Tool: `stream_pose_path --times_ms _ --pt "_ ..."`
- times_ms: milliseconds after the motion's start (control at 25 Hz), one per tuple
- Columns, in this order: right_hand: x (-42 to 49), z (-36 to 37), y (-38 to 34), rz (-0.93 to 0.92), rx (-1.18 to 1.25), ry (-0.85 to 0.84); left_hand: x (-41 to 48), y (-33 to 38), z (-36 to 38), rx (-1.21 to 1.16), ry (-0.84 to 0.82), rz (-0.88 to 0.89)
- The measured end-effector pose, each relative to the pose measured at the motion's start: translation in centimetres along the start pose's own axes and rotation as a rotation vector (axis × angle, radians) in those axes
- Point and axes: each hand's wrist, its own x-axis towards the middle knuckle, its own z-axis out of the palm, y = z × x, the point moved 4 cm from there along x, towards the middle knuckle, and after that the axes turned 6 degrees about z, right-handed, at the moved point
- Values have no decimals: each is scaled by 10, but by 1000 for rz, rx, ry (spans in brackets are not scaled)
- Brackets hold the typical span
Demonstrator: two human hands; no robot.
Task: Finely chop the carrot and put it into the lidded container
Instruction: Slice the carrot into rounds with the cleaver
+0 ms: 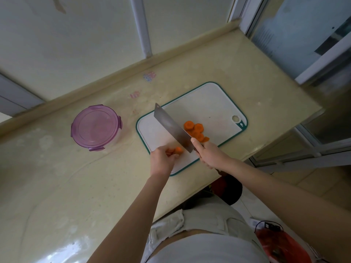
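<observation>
While the left half of the tabletop (pixel 76 177) lay broad and bare, the lidded container (pixel 96 128) stood toward the back edge there, its purple lid clipped on. It sat short of the raised lip (pixel 114 73) along the wall, and a strip of bare surface kept it apart from the cutting board (pixel 209 103). Two small stickers (pixel 149 75) marked the surface behind that gap.

The white, teal-rimmed board lay askew, and its near long edge ran close beside the tabletop's front edge. At the board's near left corner the left hand (pixel 161 160) held the carrot stub (pixel 175 150). Its fingers (pixel 171 156) were curled round the stub and pinched it, so that only a short orange end showed.

Just right of the stub stood the cleaver (pixel 171 128), its broad blade tilted and reaching across the board toward the back edge. Whether its cutting edge touched the board could not be told. Beyond the blade, near the board's middle, a small overlapping pile of round carrot slices (pixel 195 130) lay thick and not yet chopped fine.

The right hand (pixel 210 154) gripped the cleaver's handle over the board's near edge, fingers wrapped tight, with one fingertip laid against the heel of the blade. Right of the slices the board was bare up to its hanging hole, and past it the tabletop ended at its right edge.
</observation>
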Motion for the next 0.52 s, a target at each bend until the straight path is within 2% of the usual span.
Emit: stream_pose_path --times_ms 160,520 --pt "-6 -6 -6 -24 -2 52 -1 0 2 -7 1 -24" --pt "-34 -1 -11 -97 -52 44 -1 1 2 14 -5 -3"
